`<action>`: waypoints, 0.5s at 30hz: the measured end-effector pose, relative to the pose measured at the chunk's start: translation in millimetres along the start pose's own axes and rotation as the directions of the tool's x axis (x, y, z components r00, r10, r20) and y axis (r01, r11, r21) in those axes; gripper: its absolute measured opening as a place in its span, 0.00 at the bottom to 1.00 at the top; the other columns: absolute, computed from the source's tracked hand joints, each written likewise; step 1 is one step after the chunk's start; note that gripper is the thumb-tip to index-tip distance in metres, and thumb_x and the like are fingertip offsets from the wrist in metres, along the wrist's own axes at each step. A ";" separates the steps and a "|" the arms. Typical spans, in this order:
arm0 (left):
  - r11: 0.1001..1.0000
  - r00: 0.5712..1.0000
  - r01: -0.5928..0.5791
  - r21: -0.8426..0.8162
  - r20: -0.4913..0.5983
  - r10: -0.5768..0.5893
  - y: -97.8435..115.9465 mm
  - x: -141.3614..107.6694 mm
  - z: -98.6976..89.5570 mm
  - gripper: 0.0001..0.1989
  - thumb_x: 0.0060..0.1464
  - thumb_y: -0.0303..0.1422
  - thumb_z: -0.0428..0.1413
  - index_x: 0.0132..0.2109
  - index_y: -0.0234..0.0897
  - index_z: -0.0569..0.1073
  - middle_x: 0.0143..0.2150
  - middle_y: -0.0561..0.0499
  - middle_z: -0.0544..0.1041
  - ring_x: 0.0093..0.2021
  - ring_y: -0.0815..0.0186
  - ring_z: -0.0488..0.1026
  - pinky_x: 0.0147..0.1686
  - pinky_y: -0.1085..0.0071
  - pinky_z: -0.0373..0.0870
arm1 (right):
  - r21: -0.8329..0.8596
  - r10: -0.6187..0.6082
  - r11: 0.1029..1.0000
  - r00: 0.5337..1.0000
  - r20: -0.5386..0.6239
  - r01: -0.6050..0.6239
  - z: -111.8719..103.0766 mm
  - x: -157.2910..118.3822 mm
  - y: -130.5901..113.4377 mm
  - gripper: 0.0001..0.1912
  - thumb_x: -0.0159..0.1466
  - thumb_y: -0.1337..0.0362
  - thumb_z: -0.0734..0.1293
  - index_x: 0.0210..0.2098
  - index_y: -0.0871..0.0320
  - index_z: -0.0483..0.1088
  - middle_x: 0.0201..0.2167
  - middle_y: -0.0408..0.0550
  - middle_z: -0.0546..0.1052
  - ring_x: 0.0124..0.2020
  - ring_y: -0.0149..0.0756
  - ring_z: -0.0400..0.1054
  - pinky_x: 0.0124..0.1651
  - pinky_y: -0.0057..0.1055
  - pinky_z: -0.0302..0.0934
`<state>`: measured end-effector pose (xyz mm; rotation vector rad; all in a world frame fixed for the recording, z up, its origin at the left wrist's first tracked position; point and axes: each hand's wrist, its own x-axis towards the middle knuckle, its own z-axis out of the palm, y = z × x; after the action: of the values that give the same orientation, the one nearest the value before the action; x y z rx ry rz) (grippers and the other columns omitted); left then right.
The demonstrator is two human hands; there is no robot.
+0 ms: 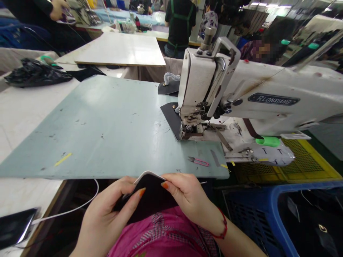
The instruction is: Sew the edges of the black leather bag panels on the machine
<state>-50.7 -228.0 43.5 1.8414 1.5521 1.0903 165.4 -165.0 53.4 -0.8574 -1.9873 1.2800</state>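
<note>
A black panel with a pale edge (151, 191) is held over my lap, in front of the table's near edge. My left hand (107, 210) pinches its left side between thumb and fingers. On the other side of its bent top corner, my right hand (187, 196) grips the edge the same way, thumb on the dark face. The panel's lower part is hidden by my hands and the pink apron. Beyond stands a white sewing machine (257, 92), with a black piece bearing a small gold fitting (171, 116) beside its needle area.
Pink-handled thread snips (198, 161) lie on the pale green tabletop (115, 125). A blue crate (276, 203) with black pieces stands at the right. At the lower left is a phone (17, 226) with a white cable. A black plastic bag (37, 73) lies farther back; people work beyond.
</note>
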 end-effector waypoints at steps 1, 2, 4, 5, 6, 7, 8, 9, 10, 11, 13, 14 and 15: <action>1.000 1.000 -0.008 -0.002 0.008 0.008 1.3 1.0 0.0 0.05 0.60 0.25 0.55 0.38 0.41 0.71 0.38 0.55 0.77 0.36 0.72 0.75 0.37 0.80 0.72 | 0.007 -0.007 1.000 1.000 -0.005 0.007 0.9 1.1 -0.8 0.15 0.75 0.60 0.59 0.46 0.60 0.75 0.37 0.47 0.79 0.37 0.31 0.71 0.40 0.24 0.60; 1.000 1.000 -0.014 -0.007 0.018 0.015 2.7 2.1 0.2 0.05 0.60 0.25 0.55 0.37 0.41 0.71 0.38 0.55 0.78 0.36 0.72 0.76 0.37 0.80 0.72 | 0.017 -0.012 1.000 1.000 -0.013 0.013 1.8 2.4 -1.9 0.15 0.75 0.61 0.59 0.46 0.60 0.75 0.37 0.47 0.78 0.36 0.30 0.71 0.40 0.23 0.60; 0.999 0.999 -0.024 -0.021 0.030 0.025 5.7 4.3 0.9 0.05 0.60 0.25 0.55 0.36 0.40 0.71 0.37 0.55 0.78 0.35 0.72 0.76 0.36 0.79 0.72 | 0.044 -0.013 0.999 0.999 -0.032 0.015 3.5 5.1 -4.9 0.14 0.74 0.61 0.59 0.45 0.59 0.76 0.37 0.46 0.78 0.36 0.30 0.71 0.40 0.23 0.61; 0.999 0.999 -0.024 -0.030 0.033 0.025 7.1 5.4 1.3 0.06 0.61 0.25 0.54 0.36 0.40 0.71 0.36 0.54 0.78 0.34 0.72 0.76 0.36 0.79 0.72 | 0.058 -0.011 0.998 0.999 -0.039 0.014 4.2 6.6 -6.6 0.14 0.74 0.61 0.59 0.45 0.58 0.76 0.37 0.45 0.78 0.36 0.30 0.71 0.40 0.23 0.61; 0.999 0.999 -0.026 -0.040 0.038 0.027 8.5 6.5 1.9 0.06 0.61 0.26 0.54 0.35 0.40 0.71 0.35 0.54 0.78 0.34 0.71 0.76 0.35 0.78 0.72 | 0.067 -0.011 0.998 0.999 -0.045 0.014 4.9 8.1 -8.3 0.14 0.74 0.61 0.60 0.45 0.57 0.76 0.37 0.45 0.78 0.36 0.30 0.71 0.40 0.24 0.61; 0.999 0.999 -0.026 -0.048 0.042 0.028 9.7 7.4 2.4 0.06 0.60 0.26 0.54 0.35 0.39 0.71 0.35 0.53 0.78 0.34 0.71 0.76 0.35 0.78 0.73 | 0.074 -0.012 0.997 0.999 -0.050 0.016 5.4 9.6 -9.9 0.13 0.74 0.61 0.60 0.45 0.57 0.76 0.36 0.45 0.78 0.36 0.31 0.71 0.40 0.24 0.61; 0.998 0.999 -0.027 -0.051 0.044 0.030 10.7 8.3 3.0 0.06 0.60 0.26 0.55 0.35 0.39 0.71 0.35 0.53 0.78 0.34 0.70 0.76 0.35 0.77 0.73 | 0.079 -0.018 0.997 0.998 -0.054 0.022 5.9 11.0 -11.4 0.13 0.74 0.61 0.60 0.44 0.56 0.76 0.36 0.45 0.78 0.36 0.31 0.70 0.40 0.24 0.61; 0.998 0.999 -0.031 -0.051 0.042 0.033 11.7 9.1 3.5 0.06 0.60 0.26 0.55 0.34 0.39 0.71 0.34 0.53 0.78 0.34 0.70 0.76 0.35 0.77 0.73 | 0.082 -0.026 0.996 0.998 -0.058 0.031 6.3 12.3 -12.6 0.13 0.74 0.62 0.60 0.44 0.56 0.76 0.35 0.45 0.78 0.36 0.31 0.70 0.41 0.25 0.62; 0.998 0.998 -0.038 -0.049 0.040 0.040 12.5 9.7 4.0 0.06 0.60 0.26 0.55 0.34 0.39 0.70 0.35 0.53 0.78 0.34 0.70 0.76 0.35 0.77 0.72 | 0.087 -0.035 0.995 0.997 -0.063 0.040 6.8 13.5 -13.5 0.12 0.74 0.62 0.61 0.44 0.56 0.76 0.36 0.45 0.78 0.36 0.31 0.70 0.41 0.25 0.62; 0.998 0.998 -0.048 -0.046 0.037 0.050 13.2 10.1 4.5 0.06 0.60 0.25 0.55 0.34 0.39 0.70 0.34 0.53 0.78 0.33 0.71 0.76 0.35 0.78 0.72 | 0.092 -0.042 0.995 0.997 -0.072 0.048 7.3 14.5 -14.1 0.12 0.73 0.63 0.61 0.44 0.56 0.77 0.36 0.45 0.78 0.36 0.31 0.70 0.42 0.25 0.62; 0.997 0.997 -0.063 -0.043 0.033 0.065 14.1 10.5 5.4 0.07 0.60 0.25 0.55 0.34 0.39 0.69 0.34 0.54 0.78 0.33 0.72 0.76 0.34 0.79 0.71 | 0.107 -0.053 0.992 0.994 -0.091 0.063 8.6 15.8 -14.5 0.11 0.73 0.64 0.62 0.44 0.56 0.77 0.36 0.45 0.78 0.37 0.31 0.70 0.42 0.25 0.62; 0.997 0.997 -0.069 -0.045 0.034 0.071 14.3 10.4 5.9 0.07 0.60 0.24 0.55 0.34 0.39 0.69 0.34 0.54 0.78 0.33 0.73 0.75 0.34 0.80 0.71 | 0.114 -0.057 0.991 0.993 -0.101 0.069 9.4 16.3 -14.4 0.11 0.73 0.64 0.62 0.44 0.56 0.77 0.37 0.45 0.78 0.37 0.31 0.70 0.42 0.25 0.62; 0.996 0.997 -0.073 -0.049 0.035 0.075 14.3 10.2 6.2 0.07 0.60 0.24 0.55 0.34 0.39 0.68 0.33 0.54 0.77 0.32 0.73 0.75 0.34 0.80 0.71 | 0.120 -0.058 0.990 0.992 -0.109 0.072 10.2 16.5 -14.1 0.10 0.72 0.65 0.63 0.44 0.56 0.78 0.36 0.45 0.78 0.37 0.31 0.70 0.42 0.25 0.62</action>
<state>-37.0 -220.7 54.0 1.8894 1.4359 1.1106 144.9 -161.9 65.6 -0.7778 -1.8186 1.2796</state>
